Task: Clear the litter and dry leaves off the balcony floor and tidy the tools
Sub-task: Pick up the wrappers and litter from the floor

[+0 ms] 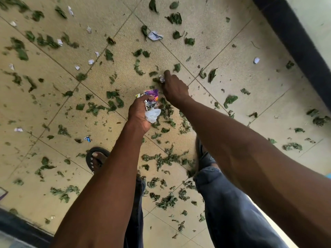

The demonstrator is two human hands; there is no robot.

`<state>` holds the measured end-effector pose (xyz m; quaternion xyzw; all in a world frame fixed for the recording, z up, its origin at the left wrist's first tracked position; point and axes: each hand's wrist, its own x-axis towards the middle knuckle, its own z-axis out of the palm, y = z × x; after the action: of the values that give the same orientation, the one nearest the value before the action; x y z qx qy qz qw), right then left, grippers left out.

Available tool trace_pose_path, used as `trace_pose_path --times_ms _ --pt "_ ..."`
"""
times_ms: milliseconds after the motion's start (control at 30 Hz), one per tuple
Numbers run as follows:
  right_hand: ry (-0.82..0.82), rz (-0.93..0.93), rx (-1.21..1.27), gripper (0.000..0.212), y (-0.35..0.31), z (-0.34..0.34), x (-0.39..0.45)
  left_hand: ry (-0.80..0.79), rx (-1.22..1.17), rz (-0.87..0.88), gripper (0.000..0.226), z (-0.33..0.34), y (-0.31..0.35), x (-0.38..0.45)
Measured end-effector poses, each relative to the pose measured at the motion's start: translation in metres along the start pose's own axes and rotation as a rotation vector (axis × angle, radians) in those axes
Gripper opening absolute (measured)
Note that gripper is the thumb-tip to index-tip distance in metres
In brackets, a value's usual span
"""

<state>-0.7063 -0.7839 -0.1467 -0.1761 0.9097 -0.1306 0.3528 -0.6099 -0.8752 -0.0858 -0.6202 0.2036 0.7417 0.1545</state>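
Head view: tiled floor (223,29), tan, strewn edge to edge with dry leaves (166,159) and paper scraps (155,35). Left hand (141,113), centre frame, fingers curled round a wad of wrappers (152,106). Right hand (174,88), just above it, pinching a small white scrap (162,78) at floor level. Sandalled foot (96,159), lower left. Dark skirting (293,38), upper right.
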Motion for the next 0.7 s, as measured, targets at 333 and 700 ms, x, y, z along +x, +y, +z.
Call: trace_pose_path --times_ms 333,700 --pt "0.107 0.488 1.084 0.005 0.063 -0.047 -0.046 -0.001 0.065 -0.093 0.025 0.053 -0.024 -0.013" --pt "0.499 0.662 0.949 0.021 0.215 -0.131 -0.007 -0.110 0.202 -0.015 0.023 0.184 -0.074 0.016"
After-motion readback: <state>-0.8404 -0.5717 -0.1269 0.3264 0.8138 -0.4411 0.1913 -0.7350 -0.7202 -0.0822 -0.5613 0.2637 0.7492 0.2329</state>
